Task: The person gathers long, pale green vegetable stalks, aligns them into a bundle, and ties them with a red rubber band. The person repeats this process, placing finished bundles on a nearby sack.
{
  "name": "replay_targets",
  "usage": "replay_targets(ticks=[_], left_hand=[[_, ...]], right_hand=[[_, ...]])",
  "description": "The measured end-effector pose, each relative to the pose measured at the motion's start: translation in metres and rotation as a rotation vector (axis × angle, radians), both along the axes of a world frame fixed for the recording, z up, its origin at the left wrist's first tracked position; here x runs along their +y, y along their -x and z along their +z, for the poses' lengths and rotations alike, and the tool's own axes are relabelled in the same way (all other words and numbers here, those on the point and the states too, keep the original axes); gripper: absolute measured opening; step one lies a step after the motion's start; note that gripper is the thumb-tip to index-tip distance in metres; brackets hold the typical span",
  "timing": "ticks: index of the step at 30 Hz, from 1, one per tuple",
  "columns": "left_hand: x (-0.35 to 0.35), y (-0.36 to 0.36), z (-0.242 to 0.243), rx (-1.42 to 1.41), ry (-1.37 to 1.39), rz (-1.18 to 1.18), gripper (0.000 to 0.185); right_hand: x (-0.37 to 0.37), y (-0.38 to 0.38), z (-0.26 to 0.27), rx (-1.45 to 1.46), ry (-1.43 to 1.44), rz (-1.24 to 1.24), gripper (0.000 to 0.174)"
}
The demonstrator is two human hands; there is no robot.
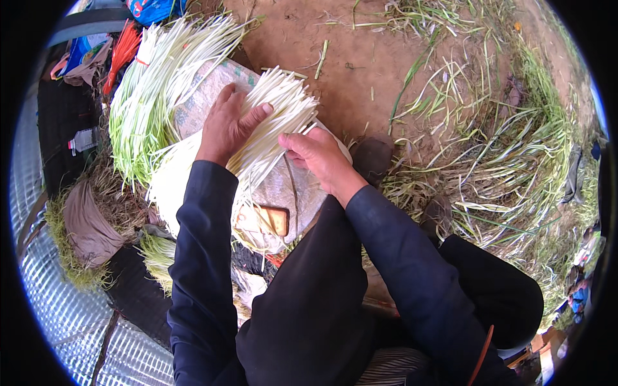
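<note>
A bundle of pale, slender vegetable stalks (270, 116) lies across a sack-covered surface (309, 188) before me. My left hand (231, 120) rests over the bundle's left side, thumb on top of the stalks. At its right edge my right hand (314, 154) pinches stalk ends between thumb and fingers. More stalks, white to green (145, 106), are heaped on the left, the upper ones tied with a red band (141, 61). A rectangular orange-brown object, possibly a phone (274, 221), lies near my left sleeve with a few stalks over it.
Red ties (123, 53) hang beyond the heap at the upper left. A clear plastic bottle (84, 140) and a brownish cloth (87, 227) are on the left. Loose leaves and stalks (507, 183) litter the soil to the right, around my shoes (373, 157).
</note>
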State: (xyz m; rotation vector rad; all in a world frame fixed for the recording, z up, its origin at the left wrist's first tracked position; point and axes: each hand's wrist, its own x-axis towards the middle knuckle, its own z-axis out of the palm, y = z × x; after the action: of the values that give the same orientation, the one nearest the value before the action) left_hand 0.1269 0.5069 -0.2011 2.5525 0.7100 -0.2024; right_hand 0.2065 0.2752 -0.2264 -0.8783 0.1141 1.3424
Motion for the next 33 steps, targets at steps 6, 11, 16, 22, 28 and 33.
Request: replay_targets(ticks=[6,11,16,22,28,33], left_hand=[[-0.006,0.000,0.038,0.175,0.198,-0.032,0.109],[-0.007,0.000,0.042,0.280,0.244,0.032,0.116],[-0.001,-0.009,0.037,0.357,0.335,-0.021,0.103],[-0.007,-0.015,0.045,0.386,0.531,0.018,0.099],[-0.015,-0.003,0.053,0.361,0.515,0.005,0.091],[-0.030,0.008,0.068,0.325,0.440,-0.047,0.091]], right_hand=[[0.000,0.005,-0.005,-0.040,0.079,0.047,0.056],[0.000,0.013,0.005,0.087,0.049,-0.051,0.056],[0.010,0.030,0.001,0.121,-0.075,-0.260,0.054],[0.003,0.035,0.000,0.044,-0.032,-0.172,0.056],[-0.004,0.037,0.001,0.187,-0.036,-0.215,0.050],[-0.009,0.034,0.016,0.176,-0.003,-0.226,0.057]])
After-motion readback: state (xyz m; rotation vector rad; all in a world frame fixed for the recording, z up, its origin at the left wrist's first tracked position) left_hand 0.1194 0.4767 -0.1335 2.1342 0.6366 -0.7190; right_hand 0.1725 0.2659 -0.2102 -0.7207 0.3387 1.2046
